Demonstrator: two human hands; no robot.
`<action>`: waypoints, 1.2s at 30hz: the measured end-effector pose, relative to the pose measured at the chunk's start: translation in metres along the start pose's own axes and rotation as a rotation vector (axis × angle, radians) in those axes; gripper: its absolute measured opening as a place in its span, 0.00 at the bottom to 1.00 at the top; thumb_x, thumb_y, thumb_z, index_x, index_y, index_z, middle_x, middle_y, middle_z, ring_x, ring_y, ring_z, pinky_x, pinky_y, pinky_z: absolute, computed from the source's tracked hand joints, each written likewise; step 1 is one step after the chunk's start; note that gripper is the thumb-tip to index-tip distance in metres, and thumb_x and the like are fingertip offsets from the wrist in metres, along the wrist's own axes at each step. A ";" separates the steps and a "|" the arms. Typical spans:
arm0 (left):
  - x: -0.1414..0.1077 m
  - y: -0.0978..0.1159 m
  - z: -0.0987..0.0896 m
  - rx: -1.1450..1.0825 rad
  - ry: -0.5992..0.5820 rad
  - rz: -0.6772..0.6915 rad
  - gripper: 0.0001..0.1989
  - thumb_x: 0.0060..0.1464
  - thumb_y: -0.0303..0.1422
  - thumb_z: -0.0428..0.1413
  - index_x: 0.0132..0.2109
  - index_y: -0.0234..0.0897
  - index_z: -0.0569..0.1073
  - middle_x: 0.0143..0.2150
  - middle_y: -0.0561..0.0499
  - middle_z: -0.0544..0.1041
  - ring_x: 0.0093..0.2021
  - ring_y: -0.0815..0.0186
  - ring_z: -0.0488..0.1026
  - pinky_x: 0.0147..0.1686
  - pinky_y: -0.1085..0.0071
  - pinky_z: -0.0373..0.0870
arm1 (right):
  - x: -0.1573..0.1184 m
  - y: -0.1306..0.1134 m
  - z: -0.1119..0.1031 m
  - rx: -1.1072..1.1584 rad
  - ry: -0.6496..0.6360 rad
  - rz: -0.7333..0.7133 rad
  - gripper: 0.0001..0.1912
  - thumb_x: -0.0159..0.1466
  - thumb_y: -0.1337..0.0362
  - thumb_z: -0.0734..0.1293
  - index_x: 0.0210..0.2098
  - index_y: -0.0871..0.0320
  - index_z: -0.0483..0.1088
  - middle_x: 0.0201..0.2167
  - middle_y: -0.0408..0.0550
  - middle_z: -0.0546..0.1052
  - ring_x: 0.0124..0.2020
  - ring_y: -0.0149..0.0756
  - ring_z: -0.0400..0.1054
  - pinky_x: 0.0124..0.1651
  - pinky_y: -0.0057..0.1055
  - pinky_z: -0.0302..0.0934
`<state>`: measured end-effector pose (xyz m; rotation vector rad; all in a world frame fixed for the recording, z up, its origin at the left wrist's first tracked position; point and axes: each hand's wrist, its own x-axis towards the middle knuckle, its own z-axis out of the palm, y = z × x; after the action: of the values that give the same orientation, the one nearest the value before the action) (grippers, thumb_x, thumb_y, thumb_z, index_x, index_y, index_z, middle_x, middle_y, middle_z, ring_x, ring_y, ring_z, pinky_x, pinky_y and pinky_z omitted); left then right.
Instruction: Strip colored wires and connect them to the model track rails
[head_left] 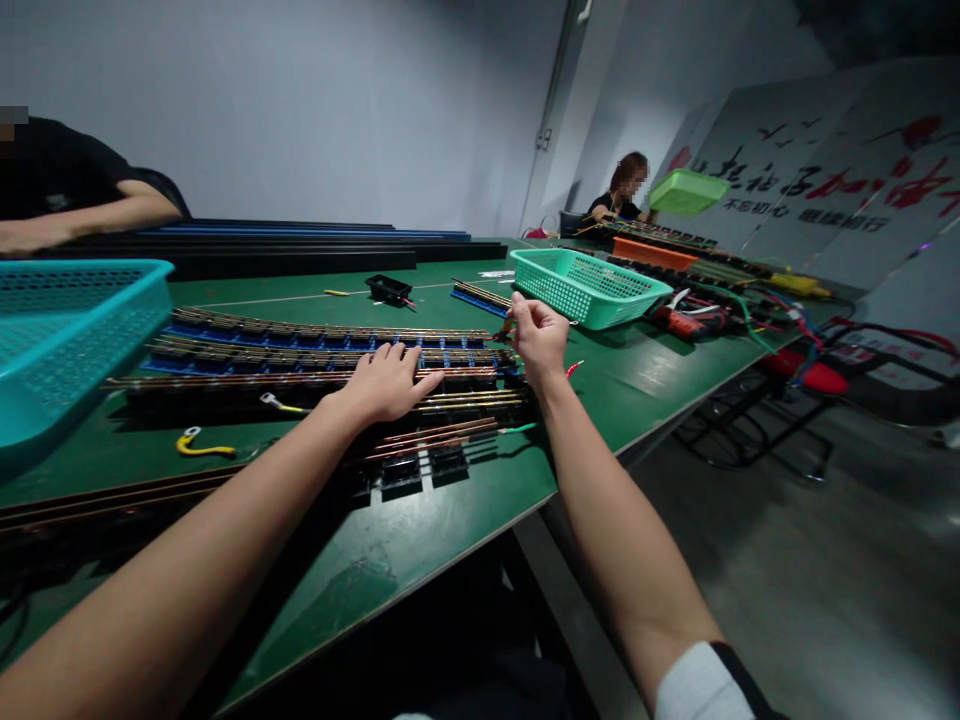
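My left hand [386, 384] lies flat, fingers spread, on several long rail strips [300, 352] with blue and black bases and copper-coloured bars. At the right end of these strips, my right hand [538, 335] is closed, thumb and fingertips pinched together. Something small and brownish shows at its fingertips, too small to name. A red wire end [574, 369] sticks out just right of my right wrist. Nearer to me, a shorter black rail piece [420, 468] with copper bars has a green wire end [519, 429] beside it.
A turquoise basket [82, 290] stands at left, a green basket [592, 290] beyond my right hand. A yellow wire with a lug [204, 445] and a black plastic part [390, 290] lie on the green table [465, 540]. Two other people sit across and farther along.
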<state>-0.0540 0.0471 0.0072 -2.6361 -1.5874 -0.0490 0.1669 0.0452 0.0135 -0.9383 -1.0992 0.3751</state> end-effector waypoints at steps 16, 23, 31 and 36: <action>0.000 0.000 0.001 -0.020 0.011 -0.003 0.41 0.65 0.56 0.33 0.70 0.31 0.59 0.68 0.34 0.64 0.67 0.45 0.60 0.61 0.50 0.61 | -0.027 -0.014 0.007 -0.498 -0.514 -0.327 0.21 0.64 0.56 0.65 0.17 0.58 0.69 0.14 0.38 0.63 0.18 0.24 0.51 0.24 0.27 0.45; 0.000 0.000 0.001 -0.017 0.026 0.007 0.40 0.65 0.56 0.34 0.70 0.31 0.60 0.67 0.34 0.65 0.66 0.45 0.61 0.60 0.50 0.62 | -0.028 -0.012 0.006 -0.599 -0.680 -0.390 0.19 0.65 0.59 0.65 0.20 0.59 0.73 0.16 0.40 0.66 0.19 0.25 0.53 0.25 0.27 0.46; -0.001 0.001 0.001 -0.021 0.021 0.002 0.40 0.65 0.55 0.34 0.70 0.30 0.60 0.68 0.34 0.64 0.67 0.44 0.61 0.61 0.49 0.61 | -0.029 -0.012 0.007 -0.648 -0.785 -0.411 0.18 0.65 0.62 0.66 0.20 0.60 0.72 0.16 0.40 0.66 0.20 0.24 0.52 0.26 0.27 0.45; 0.000 0.000 0.002 -0.024 0.022 0.002 0.41 0.65 0.56 0.34 0.70 0.30 0.59 0.68 0.33 0.64 0.67 0.44 0.61 0.61 0.48 0.61 | -0.028 -0.012 0.008 -0.595 -0.617 -0.343 0.19 0.67 0.58 0.65 0.22 0.60 0.73 0.17 0.40 0.67 0.20 0.25 0.53 0.26 0.27 0.46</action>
<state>-0.0539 0.0469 0.0053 -2.6457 -1.5868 -0.0971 0.1458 0.0230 0.0075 -1.1538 -1.9746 0.0368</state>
